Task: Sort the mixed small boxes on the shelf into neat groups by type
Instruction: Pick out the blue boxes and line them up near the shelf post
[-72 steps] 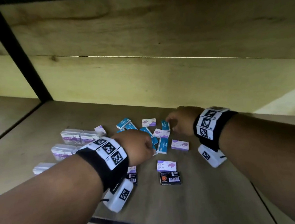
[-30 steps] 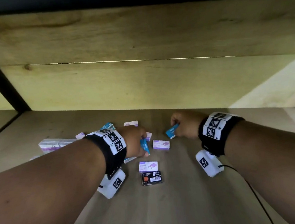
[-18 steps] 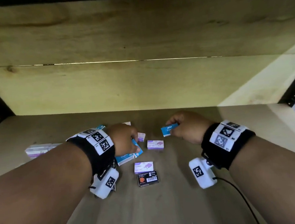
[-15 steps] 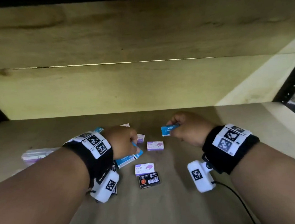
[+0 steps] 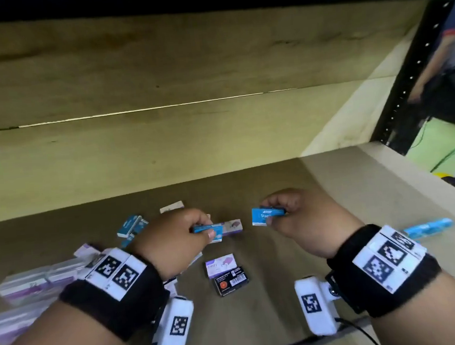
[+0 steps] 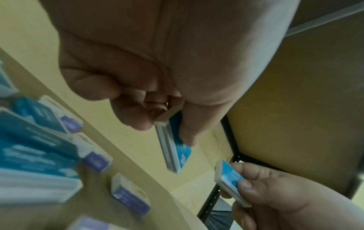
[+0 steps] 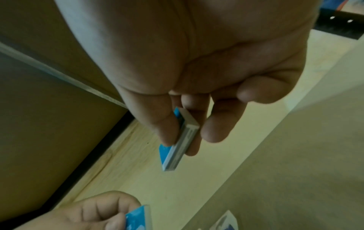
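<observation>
Your left hand pinches a small blue box between thumb and curled fingers, holding it off the wooden shelf just above the scattered pile. In the left wrist view that blue box hangs edge-down from your fingertips, its white side strip turned toward the camera. Your right hand grasps a second blue box the same way, thumb on one face and fingers on the other, lifted clear of the shelf and well to the right of the pile; the right wrist view shows this box clamped between the thumb and fingers with its narrow white edge outward. The two held boxes sit near each other, apart, at about the same height. Just beyond your left hand a purple and white box lies flat on the shelf. Nearer to you, between your wrists, another purple and white box lies touching a black box with a barcode label. More blue boxes lie in a loose cluster at the far left of the pile, and a white box rests beyond them toward the back panel. At the near left, blurred stacks of purple and white boxes are grouped together. On the right, a row of blue boxes lies on the shelf past your right wrist.
</observation>
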